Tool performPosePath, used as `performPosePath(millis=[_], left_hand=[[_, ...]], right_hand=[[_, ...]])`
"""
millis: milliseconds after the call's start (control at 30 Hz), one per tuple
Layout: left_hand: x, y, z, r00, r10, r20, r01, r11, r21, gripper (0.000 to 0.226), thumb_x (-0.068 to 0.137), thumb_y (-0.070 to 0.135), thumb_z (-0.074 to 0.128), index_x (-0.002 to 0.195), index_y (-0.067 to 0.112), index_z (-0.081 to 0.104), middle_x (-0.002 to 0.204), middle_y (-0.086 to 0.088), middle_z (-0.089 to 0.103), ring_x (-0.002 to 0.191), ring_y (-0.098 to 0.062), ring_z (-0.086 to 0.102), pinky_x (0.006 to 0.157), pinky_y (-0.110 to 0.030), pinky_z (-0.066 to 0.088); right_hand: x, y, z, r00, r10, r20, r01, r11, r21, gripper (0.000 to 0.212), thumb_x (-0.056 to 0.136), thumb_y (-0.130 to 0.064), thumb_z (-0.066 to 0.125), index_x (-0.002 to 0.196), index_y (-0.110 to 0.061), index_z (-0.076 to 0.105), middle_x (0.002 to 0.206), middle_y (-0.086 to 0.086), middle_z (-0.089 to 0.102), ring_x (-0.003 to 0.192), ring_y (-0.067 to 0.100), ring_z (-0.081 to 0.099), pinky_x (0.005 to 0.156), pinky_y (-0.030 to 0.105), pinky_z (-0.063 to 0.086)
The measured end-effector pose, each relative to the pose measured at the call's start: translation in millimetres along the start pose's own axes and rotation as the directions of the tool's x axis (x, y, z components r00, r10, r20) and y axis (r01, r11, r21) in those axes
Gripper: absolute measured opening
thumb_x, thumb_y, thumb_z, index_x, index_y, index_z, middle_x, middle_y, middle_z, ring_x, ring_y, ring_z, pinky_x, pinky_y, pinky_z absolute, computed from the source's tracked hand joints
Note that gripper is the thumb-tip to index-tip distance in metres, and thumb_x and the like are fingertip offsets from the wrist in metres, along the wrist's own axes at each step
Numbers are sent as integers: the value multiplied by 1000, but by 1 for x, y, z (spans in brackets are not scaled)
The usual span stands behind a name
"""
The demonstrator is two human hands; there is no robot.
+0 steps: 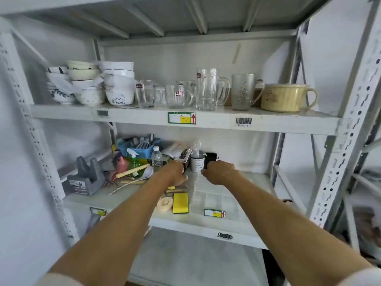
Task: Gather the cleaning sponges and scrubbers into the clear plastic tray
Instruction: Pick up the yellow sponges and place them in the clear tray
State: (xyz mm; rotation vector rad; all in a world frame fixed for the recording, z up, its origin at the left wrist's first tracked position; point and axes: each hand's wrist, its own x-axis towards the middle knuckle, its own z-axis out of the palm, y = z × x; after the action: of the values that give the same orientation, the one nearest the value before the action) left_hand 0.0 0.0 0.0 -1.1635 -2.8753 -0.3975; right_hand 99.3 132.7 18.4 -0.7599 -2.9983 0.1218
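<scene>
The clear plastic tray [214, 198], divided into compartments, lies on the lower shelf right of centre. My left hand [175, 173] is closed at its far left corner and my right hand [219, 172] is curled over its far edge, so both grip the tray. A yellow sponge [180, 202] lies flat just left of the tray. Beside it sits a round beige scrubber [165, 203]. Under my left wrist, a brownish scrubber [177, 190] and a bit of another yellow sponge [171, 187] are partly hidden.
Behind my hands stand a white perforated cup [197, 164], a small box [182, 157], a water bottle [156, 156], a green spray bottle [134, 162] and a blue basket [140, 146]. A grey holder [86, 178] and ladles [134, 174] lie left. Bowls and glass mugs fill the upper shelf [144, 115].
</scene>
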Motion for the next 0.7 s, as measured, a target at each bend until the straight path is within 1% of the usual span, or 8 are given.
performPosePath(millis=[100,233,267,333,400,567,633,700], left_hand=[[11,-26,3,999,-25,39,24,1000,15,32,89,32,55,104,5,66,117,-15,64,109,-32,59,92,-40,49],[34,-64,13,997,-30,64,27,999,42,33,84,33,53,87,1,62,102,-22,67,96,-36,63,83,-44,48],[38,-72,15,997,-29,71,25,998,55,33,84,33,52,90,3,63,104,-20,67,98,-35,62,85,-44,48],[50,-90,20,996,-29,87,25,999,48,33,89,32,52,106,7,65,117,-14,65,109,-31,60,94,-41,48],[59,-100,26,992,-31,120,27,999,34,34,93,27,51,114,3,63,124,-17,61,115,-32,57,97,-38,46],[84,-132,48,984,-6,175,0,999,35,30,94,25,52,104,0,63,111,-19,63,105,-33,61,77,-34,42],[93,-143,56,980,14,199,-25,998,56,29,94,24,52,104,-1,64,112,-19,64,103,-32,60,77,-31,40],[100,-153,63,971,16,237,-35,997,74,30,95,26,50,104,1,64,115,-18,63,105,-31,60,81,-31,42]], right_hand=[[17,-10,13,999,-9,52,9,1000,-5,41,99,-38,36,125,-16,57,131,9,58,121,29,54,99,40,41],[50,-27,31,995,-20,95,21,1000,-6,39,100,-33,38,131,-14,53,134,10,57,123,30,53,100,40,42],[56,-32,33,994,-17,107,19,1000,-21,38,101,-32,38,131,-13,52,134,10,56,123,30,53,101,41,42],[71,-42,40,991,-15,131,20,999,-34,39,102,-30,36,133,-10,50,136,10,54,125,30,52,103,42,42],[84,-53,47,988,-32,152,40,998,-53,38,103,-28,37,134,-8,48,136,9,52,127,31,50,105,43,42],[124,-75,76,977,-54,208,63,997,-40,40,103,-33,37,131,-10,52,135,12,55,124,32,52,104,47,43],[138,-81,88,970,-57,236,70,997,-45,43,104,-37,35,137,-12,48,140,11,51,128,32,49,107,48,39],[151,-86,101,968,-66,244,83,995,-59,45,103,-41,34,139,-15,45,141,8,50,130,30,47,105,46,39]])
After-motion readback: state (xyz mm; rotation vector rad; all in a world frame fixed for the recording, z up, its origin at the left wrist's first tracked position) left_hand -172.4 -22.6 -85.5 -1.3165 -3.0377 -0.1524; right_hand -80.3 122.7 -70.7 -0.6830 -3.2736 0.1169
